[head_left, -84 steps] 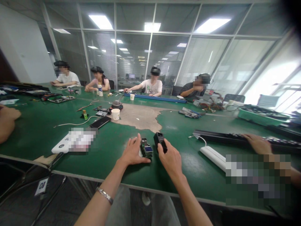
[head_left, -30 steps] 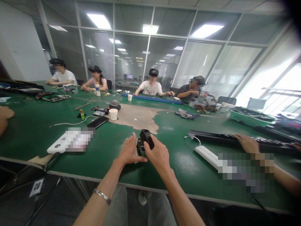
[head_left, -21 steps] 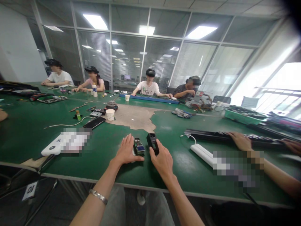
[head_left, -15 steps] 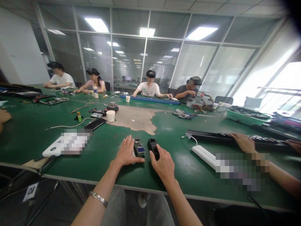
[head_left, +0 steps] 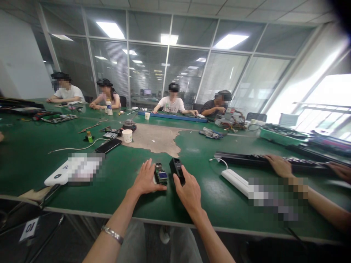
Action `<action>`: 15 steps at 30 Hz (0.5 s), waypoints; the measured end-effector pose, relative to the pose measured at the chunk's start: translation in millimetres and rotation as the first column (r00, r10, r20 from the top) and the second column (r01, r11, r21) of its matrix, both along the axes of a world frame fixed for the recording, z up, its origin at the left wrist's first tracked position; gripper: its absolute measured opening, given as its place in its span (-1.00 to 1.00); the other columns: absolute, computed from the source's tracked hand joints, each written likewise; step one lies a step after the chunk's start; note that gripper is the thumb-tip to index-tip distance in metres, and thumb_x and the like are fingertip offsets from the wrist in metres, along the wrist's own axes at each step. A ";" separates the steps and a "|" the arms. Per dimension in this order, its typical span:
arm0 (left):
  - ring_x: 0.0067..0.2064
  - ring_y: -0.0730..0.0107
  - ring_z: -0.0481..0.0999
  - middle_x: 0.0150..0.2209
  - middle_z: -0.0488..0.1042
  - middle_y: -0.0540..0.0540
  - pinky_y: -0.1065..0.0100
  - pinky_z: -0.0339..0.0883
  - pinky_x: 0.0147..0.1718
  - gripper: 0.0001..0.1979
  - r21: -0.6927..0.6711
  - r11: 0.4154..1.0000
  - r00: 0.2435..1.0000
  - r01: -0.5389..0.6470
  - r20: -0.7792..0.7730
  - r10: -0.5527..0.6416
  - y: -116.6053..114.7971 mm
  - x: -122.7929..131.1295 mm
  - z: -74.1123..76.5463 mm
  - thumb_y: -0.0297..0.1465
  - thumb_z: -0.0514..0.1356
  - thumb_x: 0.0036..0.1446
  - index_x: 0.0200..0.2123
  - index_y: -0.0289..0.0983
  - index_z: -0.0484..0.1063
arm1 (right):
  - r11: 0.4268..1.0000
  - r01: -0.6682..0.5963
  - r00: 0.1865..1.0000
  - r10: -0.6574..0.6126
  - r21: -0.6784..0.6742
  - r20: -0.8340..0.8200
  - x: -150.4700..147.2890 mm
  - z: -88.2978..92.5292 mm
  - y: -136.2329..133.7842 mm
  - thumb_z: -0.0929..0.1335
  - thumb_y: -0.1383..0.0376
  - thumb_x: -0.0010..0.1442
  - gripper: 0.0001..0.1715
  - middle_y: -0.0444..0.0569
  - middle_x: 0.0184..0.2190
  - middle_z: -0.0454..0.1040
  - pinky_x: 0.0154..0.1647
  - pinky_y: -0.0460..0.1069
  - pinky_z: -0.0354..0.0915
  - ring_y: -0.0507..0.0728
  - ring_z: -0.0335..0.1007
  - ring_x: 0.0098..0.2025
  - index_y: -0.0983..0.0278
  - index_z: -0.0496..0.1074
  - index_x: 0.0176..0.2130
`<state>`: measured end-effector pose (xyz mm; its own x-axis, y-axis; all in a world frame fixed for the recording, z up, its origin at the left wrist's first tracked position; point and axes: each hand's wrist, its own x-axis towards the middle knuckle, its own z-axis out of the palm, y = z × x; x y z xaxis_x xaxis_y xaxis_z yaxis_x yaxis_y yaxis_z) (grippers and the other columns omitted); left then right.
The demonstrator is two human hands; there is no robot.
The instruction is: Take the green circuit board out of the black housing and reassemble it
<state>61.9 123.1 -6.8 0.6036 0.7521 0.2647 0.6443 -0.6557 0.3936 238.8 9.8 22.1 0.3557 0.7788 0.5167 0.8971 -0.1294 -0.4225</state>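
A small green circuit board with a blue display (head_left: 162, 176) lies in the crook of my left hand (head_left: 145, 178). My fingers run along its left side, and the thumb reaches past its near end. Just right of it is a black plastic casing (head_left: 175, 166), long and narrow with openings in its top. My right hand (head_left: 188, 190) closes around the casing's near right side, thumb on the left. A short gap separates board and casing, both at the green table (head_left: 109, 199). The undersides of both parts are hidden.
A paper cup (head_left: 127, 136), a black phone (head_left: 108, 146) and a white power bank (head_left: 57, 175) are to the left. On the right, a white power strip (head_left: 236, 182) lies near a co-worker's hand (head_left: 279, 166) on a long black bar (head_left: 238, 157). Several people sit opposite.
The view shifts slightly, moving the scene left. The casing's far end is a little higher and more tilted in my right hand. My left hand stays by the circuit board.
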 end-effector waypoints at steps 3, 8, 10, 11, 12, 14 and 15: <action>0.38 -0.13 -0.32 0.36 -0.25 -0.45 -0.07 -0.32 0.29 0.28 0.003 1.000 1.000 0.016 0.009 -0.016 0.0 -1.0 -0.7 0.30 0.17 -0.29 0.30 -0.46 -0.08 | 0.997 -0.067 0.997 0.069 0.038 -0.040 -12.7 12.9 2.3 0.21 0.07 0.28 -0.38 0.07 0.03 0.43 0.05 0.03 0.22 0.18 0.32 0.03 0.30 0.22 0.22; 0.38 -0.11 -0.34 0.35 -0.25 -0.49 -0.10 -0.29 0.28 0.31 0.003 1.000 0.998 0.026 0.054 -0.027 1.8 -3.7 -4.1 0.23 0.22 -0.28 0.32 -0.48 -0.22 | 0.992 -0.124 0.992 0.124 -0.035 -0.019 -36.4 24.8 7.3 0.23 0.09 0.27 -0.40 0.05 0.01 0.45 0.05 0.02 0.22 0.18 0.34 0.04 0.28 0.24 0.21; 0.38 -0.10 -0.34 0.35 -0.26 -0.50 -0.09 -0.28 0.29 0.27 -0.005 1.000 0.998 0.021 0.061 -0.021 2.6 -4.5 -5.4 0.19 0.23 -0.24 0.32 -0.50 -0.22 | 0.990 -0.119 0.993 0.119 -0.070 0.003 -42.1 26.5 10.0 0.23 0.09 0.26 -0.41 0.05 0.00 0.46 0.04 0.01 0.22 0.18 0.34 0.04 0.28 0.25 0.20; 0.38 -0.10 -0.35 0.35 -0.25 -0.50 -0.09 -0.28 0.29 0.25 -0.011 1.000 0.998 0.020 0.064 -0.019 2.8 -4.8 -5.9 0.17 0.23 -0.22 0.32 -0.51 -0.22 | 0.990 -0.115 0.993 0.116 -0.084 0.017 -44.0 27.3 11.6 0.23 0.09 0.26 -0.41 0.05 0.00 0.46 0.04 0.00 0.22 0.17 0.34 0.04 0.27 0.25 0.20; 0.37 -0.10 -0.35 0.35 -0.25 -0.49 -0.09 -0.28 0.29 0.24 -0.017 1.000 0.998 0.022 0.067 -0.020 2.8 -5.0 -6.1 0.14 0.23 -0.20 0.32 -0.51 -0.22 | 0.989 -0.110 0.993 0.114 -0.099 0.031 -45.6 28.2 13.1 0.23 0.09 0.27 -0.41 0.05 0.00 0.46 0.03 0.00 0.22 0.17 0.35 0.04 0.27 0.25 0.20; 0.37 -0.09 -0.37 0.36 -0.28 -0.49 -0.08 -0.28 0.29 0.24 -0.030 0.999 0.996 0.026 0.083 -0.023 1.9 -5.0 -5.8 0.10 0.25 -0.20 0.32 -0.51 -0.26 | 0.986 -0.102 0.992 0.111 -0.134 0.061 -48.3 29.7 16.1 0.23 0.08 0.26 -0.40 0.05 -0.01 0.46 0.01 -0.01 0.22 0.16 0.35 0.04 0.26 0.23 0.21; 0.37 -0.09 -0.39 0.36 -0.31 -0.49 -0.09 -0.28 0.29 0.25 -0.035 0.999 0.995 0.024 0.100 -0.020 1.2 -5.0 -5.4 0.07 0.26 -0.20 0.33 -0.51 -0.30 | 0.983 -0.101 0.991 0.114 -0.152 0.075 -49.5 30.2 17.4 0.24 0.08 0.26 -0.39 0.05 -0.01 0.47 0.01 -0.01 0.22 0.16 0.36 0.03 0.27 0.23 0.21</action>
